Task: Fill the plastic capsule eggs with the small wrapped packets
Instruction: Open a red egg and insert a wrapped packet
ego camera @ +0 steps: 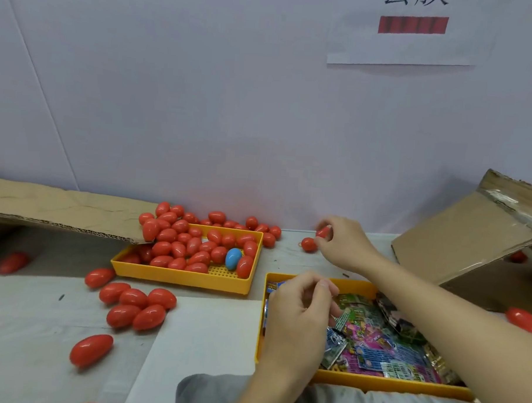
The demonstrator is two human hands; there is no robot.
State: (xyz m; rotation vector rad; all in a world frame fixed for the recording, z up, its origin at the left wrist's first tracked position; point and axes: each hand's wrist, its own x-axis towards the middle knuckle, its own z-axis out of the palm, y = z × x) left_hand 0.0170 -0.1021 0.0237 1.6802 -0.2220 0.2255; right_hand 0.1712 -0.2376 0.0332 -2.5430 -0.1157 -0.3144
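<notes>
Looks like the egg-grabbing step: right hand (345, 243) pinching a small red plastic capsule egg (323, 232) at the far wall, left hand (299, 309) curled loosely, apparently empty, over the near-right yellow plastic tray (372, 381) of colourful wrapped packets (374, 343), next probably popping the egg open and picking a packet.

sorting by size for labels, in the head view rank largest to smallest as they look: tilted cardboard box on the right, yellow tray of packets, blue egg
1. yellow tray of packets, nearest the camera, so unsure against the box
2. tilted cardboard box
3. blue egg, clearly smallest
</notes>
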